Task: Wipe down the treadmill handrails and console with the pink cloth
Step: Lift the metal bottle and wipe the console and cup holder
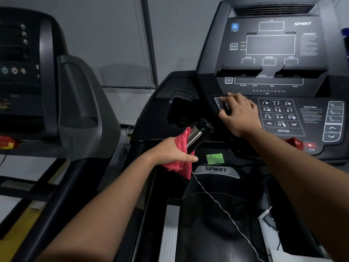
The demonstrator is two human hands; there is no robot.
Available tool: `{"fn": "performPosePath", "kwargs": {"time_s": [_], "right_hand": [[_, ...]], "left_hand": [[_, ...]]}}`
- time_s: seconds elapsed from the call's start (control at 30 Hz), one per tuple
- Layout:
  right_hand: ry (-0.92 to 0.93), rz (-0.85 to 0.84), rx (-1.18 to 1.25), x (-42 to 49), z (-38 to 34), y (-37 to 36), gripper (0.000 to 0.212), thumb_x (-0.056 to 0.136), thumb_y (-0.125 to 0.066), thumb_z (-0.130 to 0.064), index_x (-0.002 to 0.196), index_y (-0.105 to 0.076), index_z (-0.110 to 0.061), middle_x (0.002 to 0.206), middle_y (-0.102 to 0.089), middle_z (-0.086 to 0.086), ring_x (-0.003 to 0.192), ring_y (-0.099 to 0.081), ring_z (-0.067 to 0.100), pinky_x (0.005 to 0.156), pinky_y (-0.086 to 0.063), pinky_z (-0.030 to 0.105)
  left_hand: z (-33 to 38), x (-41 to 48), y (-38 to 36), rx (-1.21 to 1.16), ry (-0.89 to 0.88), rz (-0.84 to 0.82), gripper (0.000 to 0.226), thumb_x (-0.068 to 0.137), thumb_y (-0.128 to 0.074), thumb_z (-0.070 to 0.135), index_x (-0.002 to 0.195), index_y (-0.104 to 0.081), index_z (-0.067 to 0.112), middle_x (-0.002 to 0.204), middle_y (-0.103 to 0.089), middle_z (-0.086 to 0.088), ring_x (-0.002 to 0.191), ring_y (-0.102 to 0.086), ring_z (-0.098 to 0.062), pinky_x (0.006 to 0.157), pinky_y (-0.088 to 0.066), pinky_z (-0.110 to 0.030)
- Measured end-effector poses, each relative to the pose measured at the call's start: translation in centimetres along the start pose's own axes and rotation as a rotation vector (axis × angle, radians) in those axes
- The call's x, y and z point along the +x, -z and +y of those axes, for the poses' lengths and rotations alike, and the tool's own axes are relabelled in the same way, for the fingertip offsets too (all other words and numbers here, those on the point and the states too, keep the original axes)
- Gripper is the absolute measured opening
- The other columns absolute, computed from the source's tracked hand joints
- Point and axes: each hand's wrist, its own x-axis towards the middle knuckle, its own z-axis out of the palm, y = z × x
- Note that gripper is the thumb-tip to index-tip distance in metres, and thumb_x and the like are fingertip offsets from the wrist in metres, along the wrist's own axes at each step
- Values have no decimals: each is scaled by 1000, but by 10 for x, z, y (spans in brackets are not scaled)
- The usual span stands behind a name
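Clamping the pink cloth [181,165] round the steel handrail grip [198,134], left hand [170,150] scrubs; right hand [239,112] rests loosely on the console [309,114], likely bracing.

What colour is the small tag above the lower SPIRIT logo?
The tag is green, in the head view.

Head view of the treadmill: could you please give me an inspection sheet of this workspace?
Surface: console dark, displays unlit.
Job's things: pink cloth wrapped round a chrome-and-black cylinder; grip or bottle, unclear.
Clutter: green slip below the console; white items at lower right.
Hands: left hand grips the pink cloth; right hand rests on the console's left buttons.
Cables: thin white cable runs from the cloth toward lower right.
Surroundings: second treadmill at left; grey wall.
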Motion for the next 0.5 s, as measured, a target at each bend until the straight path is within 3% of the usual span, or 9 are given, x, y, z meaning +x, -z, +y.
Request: {"fn": "performPosePath", "kwargs": {"time_s": [0.1, 0.2, 0.27, 0.43, 0.5], "right_hand": [[1, 0, 1, 0, -1, 0, 57, 80, -34, -47, 131, -49, -26, 140, -42, 0, 137, -28, 17, 113, -13, 43], [2, -2, 8, -1, -1, 0, 57, 81, -34, -47, 132, -49, -26, 142, -41, 1, 139, -27, 18, 114, -13, 43], [3, -1, 3, -2, 0, 0, 58, 81, -34, -46, 132, -49, -24, 142, -41, 2, 139, -27, 19, 114, -13, 42], [11, 12, 7, -2, 1, -1, 47, 88, -42, -41, 132, -50, -23, 142, -42, 3, 138, -29, 21, 114, -14, 42], [8, 12, 17, -2, 1, -1, 51, 86, -40, -43, 131, -50, -23, 142, -42, 3, 138, -29, 21, 114, -14, 42]], "left_hand": [[1, -10, -22, 160, -17, 358, 37, 67, -81, 46, 89, -56, 33, 79, -64, 17, 74, -62, -3, 75, -50, -23], [-5, -17, -50, 294, -50, 777, 53, 68, -80, 50, 107, -55, 24, 94, -62, 11, 86, -60, -9, 77, -43, -20], [-11, -15, -62, 269, -135, 936, 50, 71, -80, 40, 108, -58, 15, 98, -65, 4, 92, -62, -16, 76, -39, -19], [-34, -9, -54, 267, -294, 893, 38, 74, -80, 20, 104, -62, 6, 91, -68, -3, 84, -65, -19, 78, -51, -28], [-45, -6, -51, 318, -346, 890, 36, 68, -84, 14, 95, -63, 3, 81, -69, -6, 71, -67, -22, 68, -55, -30]]}}
